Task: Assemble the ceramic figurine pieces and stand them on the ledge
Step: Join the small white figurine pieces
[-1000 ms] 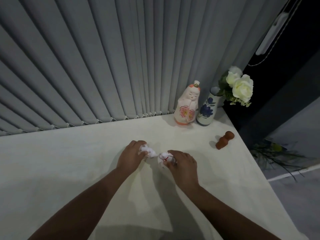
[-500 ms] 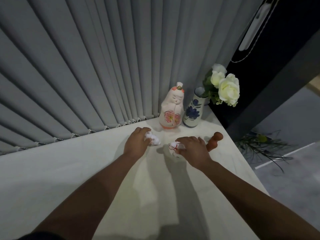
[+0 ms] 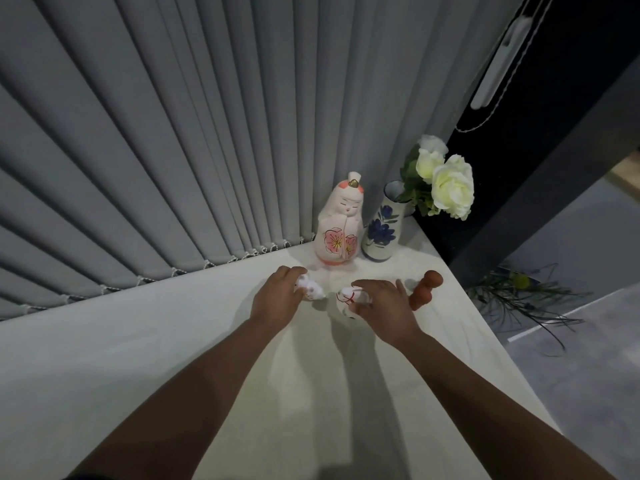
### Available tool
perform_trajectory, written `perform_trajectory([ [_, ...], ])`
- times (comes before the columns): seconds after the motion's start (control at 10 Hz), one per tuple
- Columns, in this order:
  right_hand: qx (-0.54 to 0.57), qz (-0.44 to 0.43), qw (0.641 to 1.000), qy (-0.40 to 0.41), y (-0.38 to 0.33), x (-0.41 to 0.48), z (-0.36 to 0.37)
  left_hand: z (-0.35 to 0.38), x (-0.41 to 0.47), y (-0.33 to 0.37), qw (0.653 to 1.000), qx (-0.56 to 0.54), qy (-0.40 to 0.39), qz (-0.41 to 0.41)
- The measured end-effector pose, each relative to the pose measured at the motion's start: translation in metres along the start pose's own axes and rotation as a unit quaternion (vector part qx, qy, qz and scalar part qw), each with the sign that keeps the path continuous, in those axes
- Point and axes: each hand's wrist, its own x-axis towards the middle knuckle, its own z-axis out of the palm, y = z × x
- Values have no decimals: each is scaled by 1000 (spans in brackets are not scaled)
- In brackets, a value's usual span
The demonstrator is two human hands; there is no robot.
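Head view, looking down over a pale ledge (image 3: pixel 173 358) that runs from the lower left of the frame up toward the right, backed by grey vertical blinds (image 3: pixel 207 133) filling the upper left.

The only container here is a white vase (image 3: pixel 382 233) painted with blue flowers, standing upright in the far corner of the ledge, right of centre. White roses (image 3: pixel 450 188) with green leaves sit in its mouth and lean out to the right, past the ledge's edge. Just beside the vase, on its left, stands a tall white and pink ceramic doll (image 3: pixel 341 230) with a flower painted on its front; the two look close enough to touch, though I cannot tell if they do.

Near the centre of the frame, the left hand (image 3: pixel 277 299) has its fingers curled down over a small white figurine piece (image 3: pixel 311 292), pinching it against the ledge. The right hand (image 3: pixel 384 306) grips a rounder white piece with red lines (image 3: pixel 348 299), thumb under and fingers closed over its top, low at the ledge. The two pieces are near each other but apart.

A brown clay figure (image 3: pixel 426 289) lies tilted on the ledge just beyond the right hand's fingers.
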Motion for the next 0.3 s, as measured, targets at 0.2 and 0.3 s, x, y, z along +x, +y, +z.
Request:
perform_trajectory([
  [0.2, -13, -3, 1000, -15, -5, -4, -7, -13, -14, 7, 999, 46, -16, 17],
  [0.3, -43, -7, 999, 28, -5, -17, -6, -23, -25, 18, 999, 46, 13, 18],
])
